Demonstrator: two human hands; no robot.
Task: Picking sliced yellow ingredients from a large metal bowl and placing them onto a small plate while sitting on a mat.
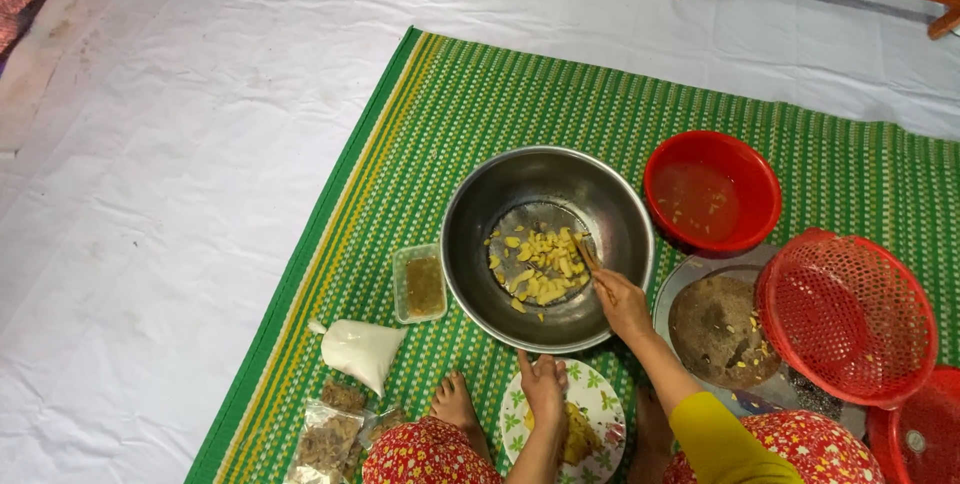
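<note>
A red bowl of water (pixel 712 194), red basket (pixel 848 316), white bag (pixel 360 352).

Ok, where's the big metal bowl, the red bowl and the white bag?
big metal bowl (pixel 478 206), head view, bare left inner wall.
red bowl (pixel 757 166), head view, right rim.
white bag (pixel 360 352), head view, middle of its bulging side.

Right hand (pixel 622 302): holds a wooden stirrer (pixel 588 254) with its tip among yellow pieces (pixel 540 266) in the steel bowl (pixel 490 194).
Left hand (pixel 545 389): rests on the edge of a flowered plate (pixel 600 389) of yellow food.
Mat (pixel 480 94): green, striped, on a white floor sheet (pixel 150 194).
Left of bowl: small plastic tub (pixel 420 286), white bag (pixel 358 349).
Right: red bowl (pixel 712 194), red basket (pixel 848 316) tipped on its side.
</note>
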